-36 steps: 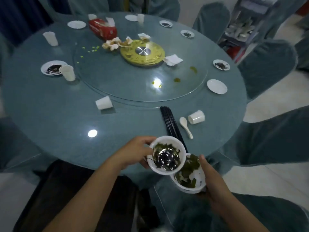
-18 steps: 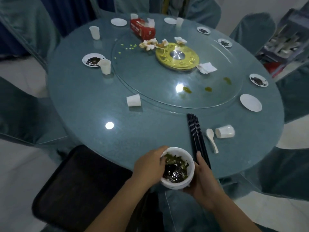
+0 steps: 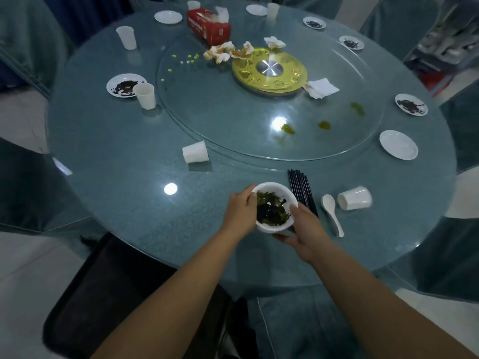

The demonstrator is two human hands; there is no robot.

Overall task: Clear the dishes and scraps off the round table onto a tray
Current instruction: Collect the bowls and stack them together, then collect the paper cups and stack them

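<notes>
A white bowl (image 3: 269,189) holding dark green scraps is over the near edge of the round glass table (image 3: 124,151). My left hand (image 3: 239,212) grips its left rim and my right hand (image 3: 302,228) cups its right side and underside; a second bowl may be nested beneath, hidden. A dark tray (image 3: 103,301) lies low at the bottom left, beside the table. Black chopsticks (image 3: 302,189), a white spoon (image 3: 331,212) and a tipped paper cup (image 3: 355,198) lie just right of the bowl.
Another tipped cup (image 3: 195,152) lies by the glass turntable (image 3: 233,120), which carries a gold hub (image 3: 269,71), crumpled napkins (image 3: 225,51), green bits and a red tissue box (image 3: 208,25). Small plates (image 3: 398,145) and upright cups (image 3: 146,95) ring the table. Covered chairs surround it.
The two bowls, held side by side a second ago, have come together into one stack. Both hands have carried it forward from below the edge to over the table.
</notes>
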